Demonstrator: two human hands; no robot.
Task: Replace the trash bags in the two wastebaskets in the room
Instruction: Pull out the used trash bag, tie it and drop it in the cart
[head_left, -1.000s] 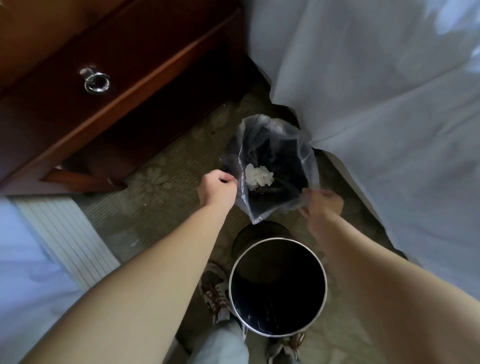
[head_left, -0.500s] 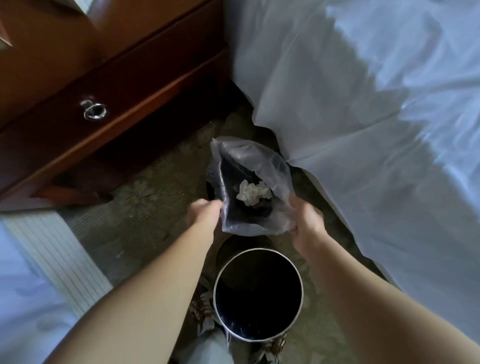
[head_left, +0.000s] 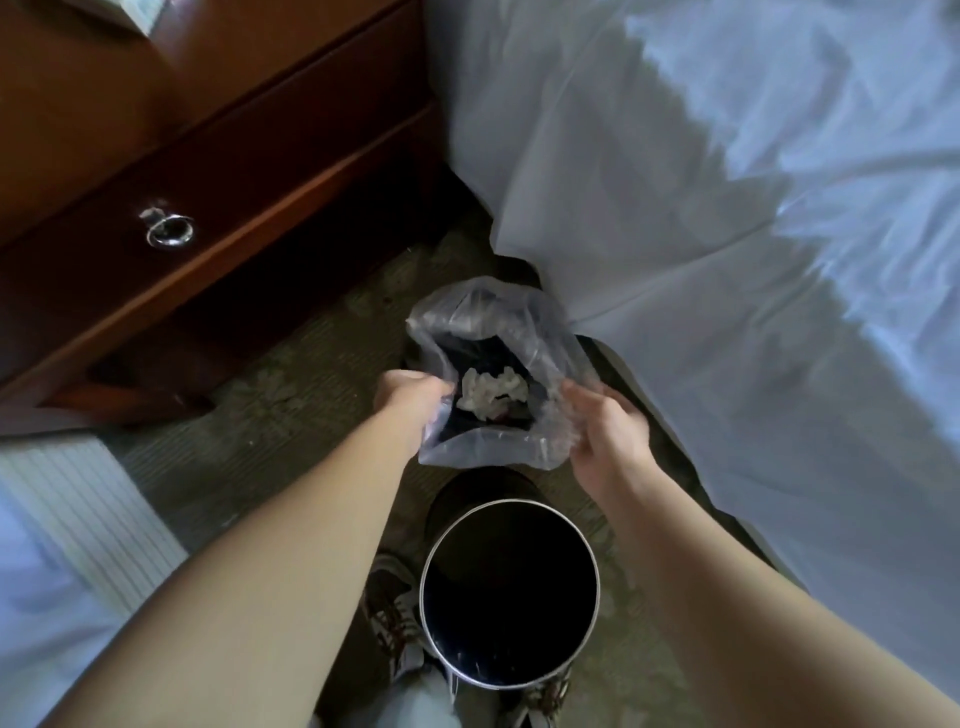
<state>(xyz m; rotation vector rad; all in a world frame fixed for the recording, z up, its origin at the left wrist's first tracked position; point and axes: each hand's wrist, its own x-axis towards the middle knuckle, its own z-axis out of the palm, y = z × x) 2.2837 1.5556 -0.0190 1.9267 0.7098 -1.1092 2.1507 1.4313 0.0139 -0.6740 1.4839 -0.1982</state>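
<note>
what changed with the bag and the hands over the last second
The hands drew closer together, narrowing the mouth of the clear trash bag. The left hand grips its left edge; the right hand has slid round to the near right edge and holds it looser. The crumpled tissue stays inside, and the wastebasket stays unlined by the feet.

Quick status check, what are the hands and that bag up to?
Left hand and right hand both grip the clear trash bag, crumpled tissue inside. Wastebasket unlined below. Nothing in the way.

Dim room – glare on sheet (head_left: 779, 130), wide-angle warp, slight blur
</note>
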